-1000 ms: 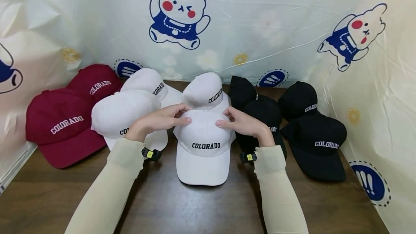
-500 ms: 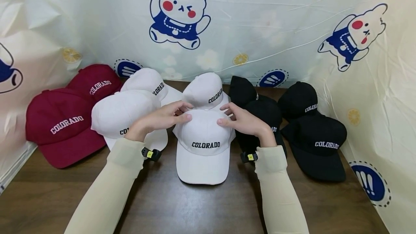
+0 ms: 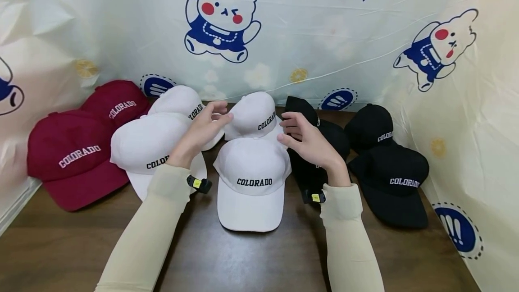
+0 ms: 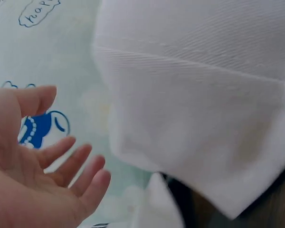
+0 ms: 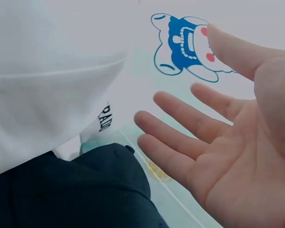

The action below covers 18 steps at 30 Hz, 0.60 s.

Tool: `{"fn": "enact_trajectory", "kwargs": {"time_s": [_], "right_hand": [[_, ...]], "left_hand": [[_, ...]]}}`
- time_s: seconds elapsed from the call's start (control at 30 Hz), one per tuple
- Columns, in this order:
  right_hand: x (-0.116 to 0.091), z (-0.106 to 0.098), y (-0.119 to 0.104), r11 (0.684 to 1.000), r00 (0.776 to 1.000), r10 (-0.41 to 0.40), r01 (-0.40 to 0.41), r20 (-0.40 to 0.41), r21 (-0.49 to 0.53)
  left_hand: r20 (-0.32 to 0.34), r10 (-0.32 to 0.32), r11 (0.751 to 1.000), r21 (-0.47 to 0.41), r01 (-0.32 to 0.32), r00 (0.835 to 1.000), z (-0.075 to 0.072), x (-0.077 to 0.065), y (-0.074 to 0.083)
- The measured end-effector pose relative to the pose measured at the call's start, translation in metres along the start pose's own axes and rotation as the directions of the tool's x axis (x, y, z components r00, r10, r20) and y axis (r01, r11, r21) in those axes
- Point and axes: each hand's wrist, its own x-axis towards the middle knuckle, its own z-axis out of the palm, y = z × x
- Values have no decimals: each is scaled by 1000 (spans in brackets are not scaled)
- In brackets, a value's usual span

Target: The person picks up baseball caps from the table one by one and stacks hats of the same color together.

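A white baseball cap [image 3: 254, 166] with COLORADO lettering sits at the middle of the table, brim toward me. Behind it stands another white cap [image 3: 250, 112], partly covered by the front one. My left hand [image 3: 204, 129] hovers up and left of the front cap, fingers loosely spread and holding nothing. On the other side my right hand [image 3: 310, 142] is held in the air, in front of the black caps, also with nothing in it. Both wrist views show relaxed fingers, apart from the white cap [image 4: 194, 95] at the left and the white cap [image 5: 52, 80] at the right.
Two maroon caps [image 3: 73, 148] overlap at the far left. Beside them lie a white cap [image 3: 150, 141] and, behind it, another white cap [image 3: 176, 98]. Black caps [image 3: 389, 179] are grouped at the right on the brown table [image 3: 243, 265]. A printed curtain [image 3: 304, 26] hangs behind.
Both hands have come off the front white cap's crown. The left has risen up and left, the right has lifted slightly away. The cap stays in place; the view has shifted slightly.
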Motion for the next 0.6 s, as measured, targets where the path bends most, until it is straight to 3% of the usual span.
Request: {"fn": "enact_trajectory", "kwargs": {"time_s": [0.13, 0.3, 0.43, 0.6], "right_hand": [[0, 0, -5, 999, 999, -19, 20, -41, 26], [-4, 0, -26, 999, 999, 12, -10, -45, 46], [-9, -1, -45, 997, 998, 55, -53, -42, 53], [-10, 0, -52, 994, 995, 95, -93, -39, 54]], "left_hand": [[-43, -86, 996, -42, 84, 995, 5, 7, -7], [-10, -169, 976, -144, 166, 986, 11, 16, -21], [-4, -165, 975, -149, 163, 986, 16, 21, -28], [-4, -128, 977, -171, 125, 992, 22, 23, -29]]}}
